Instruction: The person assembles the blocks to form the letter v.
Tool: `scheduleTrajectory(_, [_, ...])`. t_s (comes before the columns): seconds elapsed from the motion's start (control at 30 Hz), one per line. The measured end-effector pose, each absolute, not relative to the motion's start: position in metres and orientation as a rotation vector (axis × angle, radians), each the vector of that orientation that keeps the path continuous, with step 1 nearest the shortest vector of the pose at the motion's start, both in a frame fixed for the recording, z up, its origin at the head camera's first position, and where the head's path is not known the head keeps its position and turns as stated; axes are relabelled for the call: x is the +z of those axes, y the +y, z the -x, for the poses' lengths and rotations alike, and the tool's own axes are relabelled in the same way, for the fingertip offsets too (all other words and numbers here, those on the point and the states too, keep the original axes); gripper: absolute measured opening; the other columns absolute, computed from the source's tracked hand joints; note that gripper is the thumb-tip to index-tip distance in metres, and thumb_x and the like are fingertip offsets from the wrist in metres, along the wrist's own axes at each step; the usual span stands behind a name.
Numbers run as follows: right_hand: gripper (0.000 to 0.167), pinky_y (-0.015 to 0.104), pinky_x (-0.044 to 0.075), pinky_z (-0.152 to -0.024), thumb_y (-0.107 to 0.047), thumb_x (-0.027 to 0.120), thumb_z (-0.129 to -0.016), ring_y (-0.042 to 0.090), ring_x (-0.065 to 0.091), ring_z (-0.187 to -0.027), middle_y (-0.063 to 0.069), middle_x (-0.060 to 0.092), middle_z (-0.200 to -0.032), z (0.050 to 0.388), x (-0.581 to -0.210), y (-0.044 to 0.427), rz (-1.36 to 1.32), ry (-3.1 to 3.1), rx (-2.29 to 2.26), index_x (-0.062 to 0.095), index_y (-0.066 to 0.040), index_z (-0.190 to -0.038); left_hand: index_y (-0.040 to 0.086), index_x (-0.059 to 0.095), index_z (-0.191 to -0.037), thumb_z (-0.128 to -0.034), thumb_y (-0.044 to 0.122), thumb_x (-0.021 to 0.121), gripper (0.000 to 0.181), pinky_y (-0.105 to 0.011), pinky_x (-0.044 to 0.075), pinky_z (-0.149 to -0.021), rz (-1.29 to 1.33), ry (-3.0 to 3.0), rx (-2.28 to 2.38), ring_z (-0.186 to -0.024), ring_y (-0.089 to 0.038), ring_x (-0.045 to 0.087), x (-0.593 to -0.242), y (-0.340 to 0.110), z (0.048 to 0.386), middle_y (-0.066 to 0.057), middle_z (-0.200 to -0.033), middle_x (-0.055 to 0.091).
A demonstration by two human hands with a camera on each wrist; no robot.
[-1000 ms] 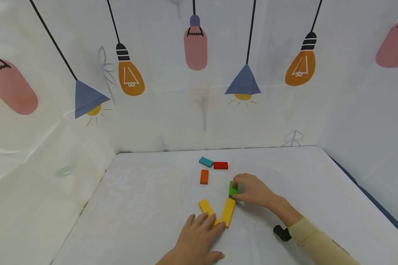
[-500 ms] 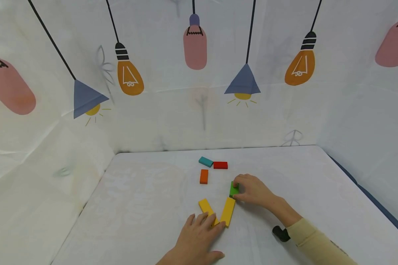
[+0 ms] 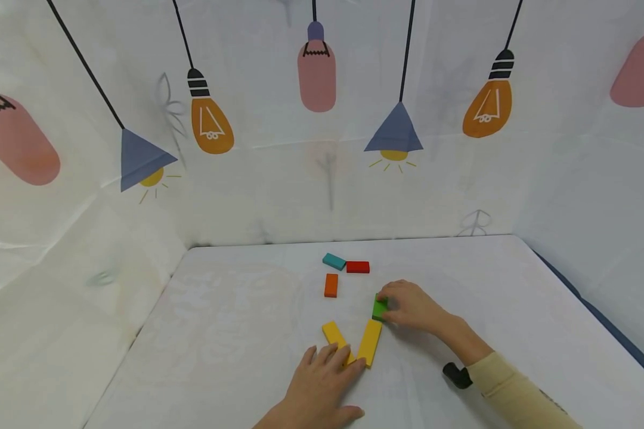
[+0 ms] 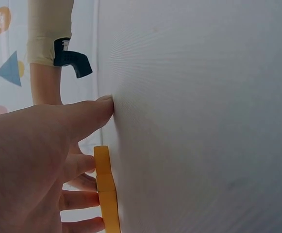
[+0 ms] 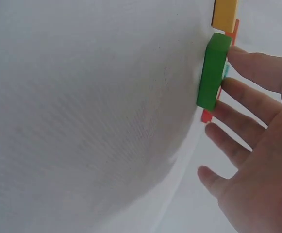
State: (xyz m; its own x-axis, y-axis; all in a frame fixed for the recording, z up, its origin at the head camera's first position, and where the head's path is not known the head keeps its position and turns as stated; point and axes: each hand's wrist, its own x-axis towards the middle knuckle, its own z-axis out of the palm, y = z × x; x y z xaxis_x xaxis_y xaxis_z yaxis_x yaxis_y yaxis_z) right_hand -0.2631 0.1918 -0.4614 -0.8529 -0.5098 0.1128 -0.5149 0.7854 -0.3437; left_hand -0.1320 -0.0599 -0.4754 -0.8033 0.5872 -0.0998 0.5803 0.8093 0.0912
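Two yellow blocks form a V in the head view: the left block (image 3: 333, 332) leans one way, the right block (image 3: 370, 344) the other. My left hand (image 3: 322, 384) lies over the V's near end with its fingers spread, fingertips touching both blocks and thumb out to the side. At the far end of the right yellow block, my right hand (image 3: 410, 307) pinches a green block (image 3: 379, 308) between thumb and fingers. From the right wrist, the green block (image 5: 212, 73) lies flat on the table, close to a yellow block (image 5: 224, 14).
Farther back on the white table (image 3: 236, 316) lie a teal block (image 3: 334, 261), a red block (image 3: 358, 267) and an orange block (image 3: 330, 285). A black curved piece (image 3: 457, 376) sticks out by the right sleeve (image 3: 515, 387). A lamp-patterned sheet (image 3: 279, 190) rises behind.
The green block has shifted slightly right and turned, now slanting much like the right yellow block. My right hand stays on it. My left hand has hardly moved.
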Motion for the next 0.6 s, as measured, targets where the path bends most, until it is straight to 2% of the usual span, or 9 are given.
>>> scheduleTrajectory(0.6, [0.031,0.05,0.049,-0.1,-0.02,0.078,-0.082,0.024,0.059,-0.112,0.002,0.069,-0.117,0.2616,-0.4656,0.1918,-0.842,-2.961,0.587,0.073,-0.016,-0.113,0.045,0.039,-0.146,-0.0839,0.072,0.059,0.071,-0.059,0.042,-0.103,-0.943,2.868,0.076,-0.135,-0.028,0.046,-0.4758,-0.0603,0.1329,0.005,-0.149,0.046])
